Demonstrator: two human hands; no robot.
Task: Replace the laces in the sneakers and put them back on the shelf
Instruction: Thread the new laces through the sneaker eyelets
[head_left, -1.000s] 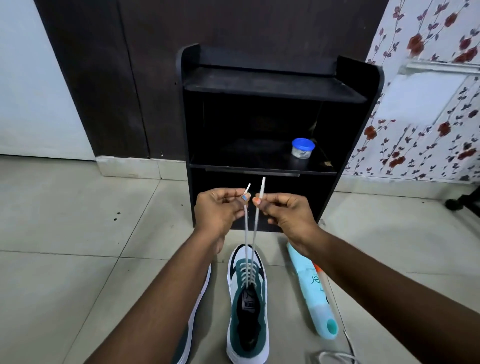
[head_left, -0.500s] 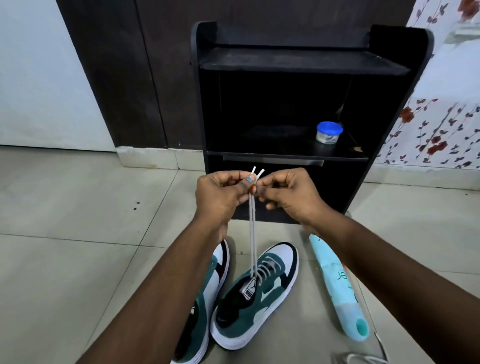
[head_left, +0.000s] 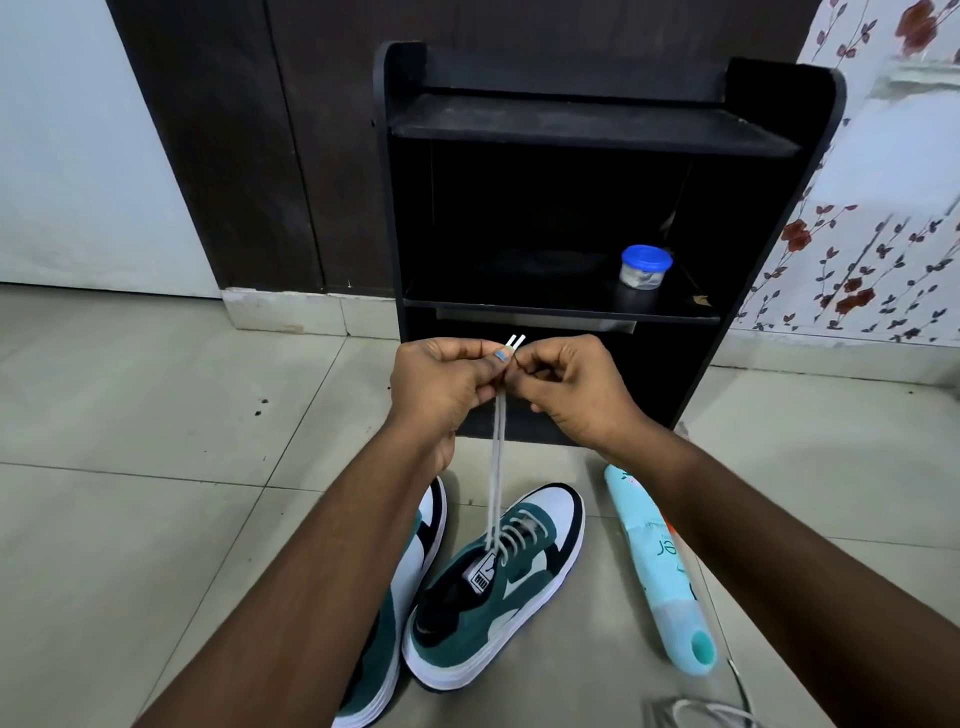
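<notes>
Left hand (head_left: 441, 384) and right hand (head_left: 576, 389) each pinch a lace (head_left: 497, 467) end; second sneaker (head_left: 410, 587) partly hidden behind the left forearm, laced sneaker (head_left: 498, 587) beside it

A room in a home, down on the floor. Pale floor tiles (head_left: 156, 519) all around, a dark wooden door (head_left: 249, 156) at the back, and wallpaper (head_left: 857, 270) with red flowers on the right (leafy twigs too). A small black shelf (head_left: 571, 130) against the wall, with a little tub (head_left: 644, 266) inside. Green and white sneakers (head_left: 493, 597) on the tiles.
</notes>
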